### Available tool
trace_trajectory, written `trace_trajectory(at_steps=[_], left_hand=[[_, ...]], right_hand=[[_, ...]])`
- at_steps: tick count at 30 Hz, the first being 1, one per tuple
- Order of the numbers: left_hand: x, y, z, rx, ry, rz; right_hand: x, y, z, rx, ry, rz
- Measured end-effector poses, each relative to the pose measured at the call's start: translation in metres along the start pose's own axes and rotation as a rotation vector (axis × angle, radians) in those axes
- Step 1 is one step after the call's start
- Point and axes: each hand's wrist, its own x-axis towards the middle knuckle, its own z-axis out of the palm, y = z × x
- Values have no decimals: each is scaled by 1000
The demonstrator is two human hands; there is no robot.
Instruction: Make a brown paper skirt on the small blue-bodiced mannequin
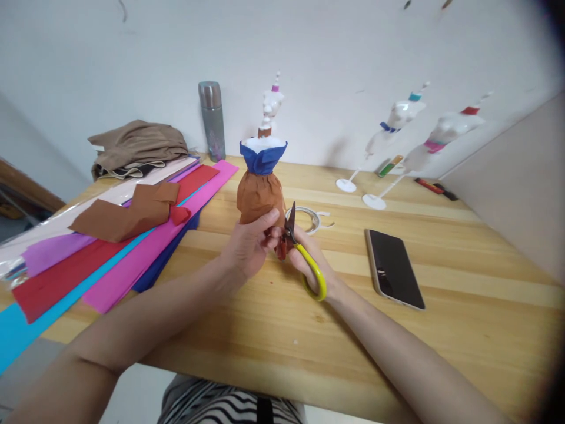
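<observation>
A small white dress form with a brown neck band [264, 133] stands in front of me, dressed in a blue crepe-paper bodice [263, 160] and a gathered brown crepe-paper skirt [259, 191]. My left hand [247, 250] is closed on the skirt's lower edge, thumb on top. Yellow-handled scissors [316, 272] are in my right hand [304, 259], their dark blades pointing up beside the skirt. The fingers of both hands nearly meet at the hem, where a bit of the brown paper hangs down. Whether the blades touch the paper is hard to see.
Coloured paper strips [128, 253] and loose brown paper [132, 212] lie at left, near folded cloth [141, 144] and a flask [212, 121]. Tape [316, 221] sits behind my right hand. A phone [395, 268] lies right; more dress forms [454, 126] stand at the back.
</observation>
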Motion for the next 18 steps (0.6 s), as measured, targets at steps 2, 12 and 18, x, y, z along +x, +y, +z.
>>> trace_trajectory(at_steps=[2,12,18], left_hand=[[0,-1,-1,3,-15,-1],[-1,1,1,10,-15,21],[-1,1,-1,17,-35,13]], right_hand=[[0,1,-1,-15,-1,10],[0,3,0,-77,16,-16],[0,4,3,-12,48,3]])
